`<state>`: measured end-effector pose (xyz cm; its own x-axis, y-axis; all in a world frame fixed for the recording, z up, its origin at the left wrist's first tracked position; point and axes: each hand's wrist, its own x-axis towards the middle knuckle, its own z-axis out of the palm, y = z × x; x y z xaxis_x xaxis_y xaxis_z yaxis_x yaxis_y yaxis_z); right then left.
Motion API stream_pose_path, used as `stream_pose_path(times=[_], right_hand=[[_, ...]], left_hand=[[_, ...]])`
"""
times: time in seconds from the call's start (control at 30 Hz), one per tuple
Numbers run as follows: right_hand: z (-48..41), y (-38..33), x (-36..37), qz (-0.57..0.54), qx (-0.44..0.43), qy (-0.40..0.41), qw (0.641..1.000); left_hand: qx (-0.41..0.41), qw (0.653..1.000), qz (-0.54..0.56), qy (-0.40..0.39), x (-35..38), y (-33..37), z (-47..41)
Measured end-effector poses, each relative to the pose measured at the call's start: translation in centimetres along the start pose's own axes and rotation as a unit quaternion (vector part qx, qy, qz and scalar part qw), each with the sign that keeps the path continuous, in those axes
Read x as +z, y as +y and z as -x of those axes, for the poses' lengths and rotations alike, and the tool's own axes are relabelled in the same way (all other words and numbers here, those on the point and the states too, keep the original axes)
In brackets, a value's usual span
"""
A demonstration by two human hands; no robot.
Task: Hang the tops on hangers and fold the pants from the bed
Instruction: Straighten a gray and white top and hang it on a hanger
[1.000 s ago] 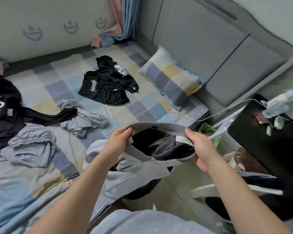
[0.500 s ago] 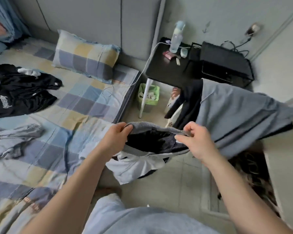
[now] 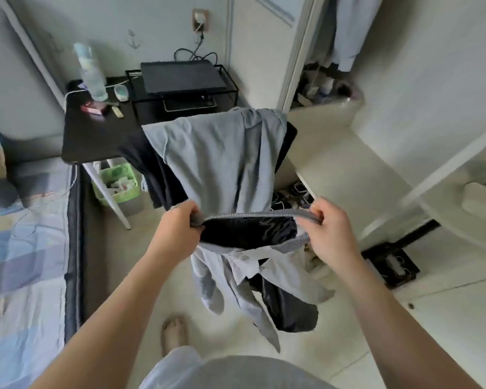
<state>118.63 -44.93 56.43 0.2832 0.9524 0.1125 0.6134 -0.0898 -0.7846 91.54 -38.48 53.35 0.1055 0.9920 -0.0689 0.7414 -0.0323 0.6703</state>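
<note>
Both arms reached forward. The left hand (image 3: 180,223) and right hand (image 3: 330,223) each had fingers pinching the ribbed waistband of the grey pants (image 3: 253,265), stretched over the floor beside the bed (image 3: 26,248). The legs hung crumpled, their lower shape unclear.

Both forearms are bare, no sleeves showing; a grey top (image 3: 253,372), pale trousers (image 3: 171,366), one bare foot (image 3: 174,331).

— How is the light?
— Soft, even daylight, pale and slightly cool; shadows under the desk (image 3: 101,138) are faint.
— Sharp?
— Not very. The bottle (image 3: 91,71) near the desk's back edge smears, and the right edge is blurred. Wide-angle bending curves the walls and bed (image 3: 26,248) outward at the borders.
</note>
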Motion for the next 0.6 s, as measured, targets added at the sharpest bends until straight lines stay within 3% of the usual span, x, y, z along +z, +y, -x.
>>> stream_pose_path(times=[0.27,0.6], right_hand=[[-6.4,-3.8,-7.4,0.007,-0.024,0.175,0.984],[-18.6,-14.6,-18.1,0.073,-0.110,0.319,0.938]], left_hand=[[0.143,0.987,-0.050,0.049,-1.3,10.6,-11.4],[0.373,0.927,0.041,0.011,-11.9,27.4,-25.1]])
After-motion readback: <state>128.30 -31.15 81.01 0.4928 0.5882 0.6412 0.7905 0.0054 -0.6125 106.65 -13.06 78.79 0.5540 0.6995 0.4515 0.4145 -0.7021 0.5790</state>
